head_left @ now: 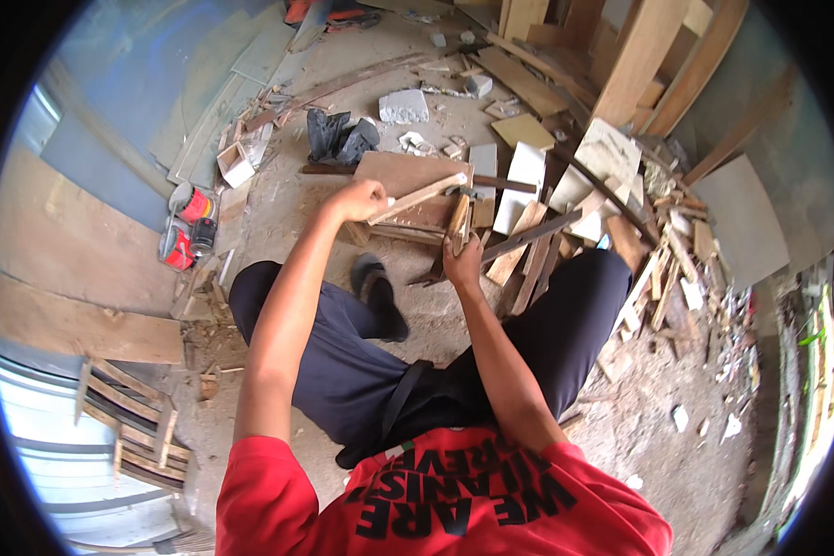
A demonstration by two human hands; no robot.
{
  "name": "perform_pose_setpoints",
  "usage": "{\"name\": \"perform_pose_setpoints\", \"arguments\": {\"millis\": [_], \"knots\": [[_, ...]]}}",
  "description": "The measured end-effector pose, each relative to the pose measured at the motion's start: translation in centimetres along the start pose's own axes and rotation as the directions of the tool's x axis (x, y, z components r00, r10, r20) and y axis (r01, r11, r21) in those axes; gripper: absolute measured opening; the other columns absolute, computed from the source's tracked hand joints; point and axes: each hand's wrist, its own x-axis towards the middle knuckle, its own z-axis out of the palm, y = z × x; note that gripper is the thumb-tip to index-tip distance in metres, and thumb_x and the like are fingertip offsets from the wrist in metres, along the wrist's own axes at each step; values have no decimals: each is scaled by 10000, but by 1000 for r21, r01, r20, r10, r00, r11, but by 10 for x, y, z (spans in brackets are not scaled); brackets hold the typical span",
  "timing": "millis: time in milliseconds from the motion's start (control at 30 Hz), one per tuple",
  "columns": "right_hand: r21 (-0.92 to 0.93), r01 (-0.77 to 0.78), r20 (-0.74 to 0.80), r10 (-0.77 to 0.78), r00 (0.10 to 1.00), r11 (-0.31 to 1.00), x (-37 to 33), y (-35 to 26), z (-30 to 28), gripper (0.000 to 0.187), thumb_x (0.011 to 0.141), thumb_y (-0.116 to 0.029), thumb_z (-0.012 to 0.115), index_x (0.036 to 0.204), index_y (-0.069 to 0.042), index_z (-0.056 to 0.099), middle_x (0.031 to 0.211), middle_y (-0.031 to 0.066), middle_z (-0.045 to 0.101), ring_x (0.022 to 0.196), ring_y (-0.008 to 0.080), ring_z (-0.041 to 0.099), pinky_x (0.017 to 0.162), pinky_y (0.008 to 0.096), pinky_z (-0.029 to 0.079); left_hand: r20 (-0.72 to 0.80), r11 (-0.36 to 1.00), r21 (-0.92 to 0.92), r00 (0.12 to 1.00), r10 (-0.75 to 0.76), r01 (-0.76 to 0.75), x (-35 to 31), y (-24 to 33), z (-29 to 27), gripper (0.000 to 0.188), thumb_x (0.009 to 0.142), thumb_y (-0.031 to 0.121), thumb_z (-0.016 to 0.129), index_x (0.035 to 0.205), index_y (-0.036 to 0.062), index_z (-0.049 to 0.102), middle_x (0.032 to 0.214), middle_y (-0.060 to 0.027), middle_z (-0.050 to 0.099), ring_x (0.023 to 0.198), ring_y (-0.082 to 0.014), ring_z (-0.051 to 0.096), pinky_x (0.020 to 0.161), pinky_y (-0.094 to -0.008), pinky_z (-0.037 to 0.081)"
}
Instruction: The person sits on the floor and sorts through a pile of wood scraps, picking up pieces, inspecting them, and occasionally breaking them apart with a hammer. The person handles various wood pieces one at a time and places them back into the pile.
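My left hand (361, 199) is closed at the near left end of a pale narrow wooden strip (419, 198), which slants up to the right. The strip lies over a low wooden block with a flat brown board (408, 169) in front of me. My right hand (461, 258) is wrapped round the wooden handle of what looks like a hammer (458, 221). Its small dark head is beside the strip's far right end; whether the two touch, I cannot tell. Just right of my right hand, a long dark wooden bar (533, 236) slants across the floor.
Scrap wood (667, 287) is heaped on the right, with tall boards (635, 69) leaning behind. A concrete chunk (404, 107) and a black plastic bag (338, 137) lie ahead. Red paint cans (176, 246) stand at left, near a small slatted wooden frame (134, 417).
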Motion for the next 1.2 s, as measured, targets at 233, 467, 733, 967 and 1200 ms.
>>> {"name": "perform_pose_setpoints", "arguments": {"millis": [233, 467, 733, 967, 1200], "knots": [[-126, 155, 46, -150, 988, 980, 32, -41, -27, 644, 842, -230, 696, 1338, 31, 381, 1190, 357, 481, 1111, 518, 499, 977, 493, 437, -298, 971, 188, 950, -88, 149, 21, -4, 57, 565, 862, 376, 678, 1297, 52, 522, 1393, -172, 491, 1309, -334, 445, 1078, -469, 359], [-517, 345, 310, -204, 928, 783, 136, -56, -99, 469, 889, -345, 624, 1138, 41, 529, 1043, 321, 601, 1031, 496, 565, 904, 526, 469, -210, 941, 15, 921, -327, 337, 67, -31, 107, 702, 809, 339, 734, 1398, 100, 437, 1478, -100, 438, 1391, -291, 365, 1139, -491, 292], [-576, 447, 631, 24, 776, 684, 180, -158, -178, 489, 910, -440, 555, 1122, -8, 636, 1139, 203, 663, 1108, 365, 611, 945, 455, 478, -259, 923, 145, 914, -312, 357, 88, -42, 122, 327, 825, 324, 713, 1127, 203, 679, 1262, -128, 617, 1154, -346, 591, 953, -481, 487], [-536, 271, 381, -58, 923, 800, 185, -168, -191, 734, 902, -580, 530, 1170, 100, 594, 1133, 278, 648, 1047, 391, 642, 909, 458, 500, -599, 973, -225, 781, -176, 47, 96, 38, 58, 375, 849, 356, 712, 897, -16, 727, 731, -185, 691, 724, -363, 687, 666, -432, 502], [184, -228, 83, 216, 973, 956, 231, -153, -179, 609, 916, -437, 633, 1121, 135, 603, 918, 167, 694, 829, 227, 691, 639, 360, 557, -469, 806, -187, 772, 429, -561, 90, 194, 12, 530, 882, 423, 689, 1161, -26, 665, 1060, -126, 711, 961, -175, 644, 849, -318, 488]]}}
